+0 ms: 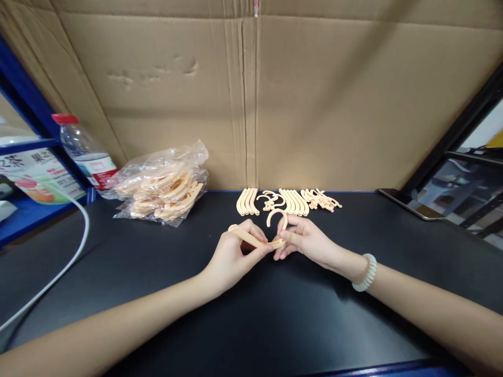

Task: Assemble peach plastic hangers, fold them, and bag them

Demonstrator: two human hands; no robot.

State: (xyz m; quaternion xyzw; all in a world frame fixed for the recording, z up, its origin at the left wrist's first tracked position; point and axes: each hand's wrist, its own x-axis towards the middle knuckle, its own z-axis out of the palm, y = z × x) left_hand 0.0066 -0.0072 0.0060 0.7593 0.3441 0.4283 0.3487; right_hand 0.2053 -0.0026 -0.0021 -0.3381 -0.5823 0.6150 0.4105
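The black tabletop point(243, 335) filled the near part of the view, crossed by a left arm point(129, 314) from 8 o'clock and a right arm point(428, 296) from 4 o'clock, the latter wearing a pale bracelet point(366, 273). At the clock's centre, the left hand point(230, 256) had its fingers grasping a peach-coloured curved strip point(245, 237), tilted, one end toward 10 o'clock. The right hand point(310, 241) had its fingers pinching a matching hook piece point(279, 212), which rose above them and opened downward. The strip's other end met the right fingers; whether the two pieces were joined could not be told. A white cable point(80, 251) curved along 9 o'clock. Farther off, at 12 o'clock, lay a left row of strips point(247, 201), loose hooks point(280, 200) and a right row of strips point(294, 202); toward 1 o'clock, a heap of small pieces point(320, 200). At 10 o'clock, a clear plastic bag point(198, 152) of similar pieces sat beside a red-capped bottle point(92, 162). A cardboard panel point(176, 84) stood behind.
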